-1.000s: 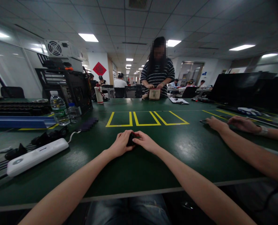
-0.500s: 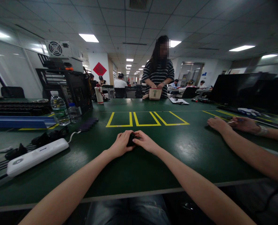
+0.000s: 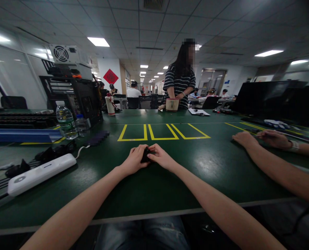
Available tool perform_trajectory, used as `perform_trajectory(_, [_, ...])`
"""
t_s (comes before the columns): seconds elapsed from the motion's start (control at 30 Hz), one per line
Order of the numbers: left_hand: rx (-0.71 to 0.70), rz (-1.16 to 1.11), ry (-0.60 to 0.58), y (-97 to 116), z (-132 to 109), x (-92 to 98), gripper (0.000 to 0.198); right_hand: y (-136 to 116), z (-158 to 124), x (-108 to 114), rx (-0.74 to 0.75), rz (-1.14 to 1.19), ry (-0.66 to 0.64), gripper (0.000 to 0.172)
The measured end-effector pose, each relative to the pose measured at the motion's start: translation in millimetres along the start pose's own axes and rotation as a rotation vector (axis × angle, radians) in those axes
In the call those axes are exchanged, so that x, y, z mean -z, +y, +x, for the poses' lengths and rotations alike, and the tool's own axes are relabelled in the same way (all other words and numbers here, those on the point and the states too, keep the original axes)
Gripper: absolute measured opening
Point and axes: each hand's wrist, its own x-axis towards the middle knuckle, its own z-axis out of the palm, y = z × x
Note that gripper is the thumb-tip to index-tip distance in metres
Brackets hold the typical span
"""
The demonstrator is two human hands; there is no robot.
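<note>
Between my two hands is a small black object [image 3: 145, 155], mostly covered by fingers, so its kind is hidden. My left hand [image 3: 134, 158] is closed around its left side, thumb toward me. From the other side, the fingers and thumb of my right hand [image 3: 159, 157] pinch it. Both hands rest low over the green tabletop [image 3: 154, 187], just in front of the yellow tape outlines [image 3: 165, 139].
On the left lie a white power strip [image 3: 42, 173], water bottles [image 3: 66, 121] and an open computer case [image 3: 85, 100]. A co-worker's hands [image 3: 245, 139] work at the right. Across the table a person [image 3: 179, 80] stands at a small bag [image 3: 172, 104]; dark monitors [image 3: 269, 100] stand right.
My hands and the black object stay in nearly the same place. The person across the table has leaned to the right, and the co-worker's hands have shifted slightly.
</note>
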Motion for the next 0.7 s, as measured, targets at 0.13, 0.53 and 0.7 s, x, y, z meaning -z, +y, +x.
perform_trajectory(0.13, [0.002,-0.004,-0.002,-0.6,0.1,-0.1,0.053,1.2,0.1,0.3,-0.017,0.010,-0.025,0.029])
perform_trajectory(0.53, [0.012,0.014,-0.007,-0.9,1.2,-1.2,0.054,1.5,2.2,-2.7,0.024,0.045,0.020,0.026])
perform_trajectory(0.7, [0.010,0.013,-0.012,-1.7,0.5,-0.6,0.055,0.1,0.6,-0.3,-0.024,0.059,-0.031,0.029])
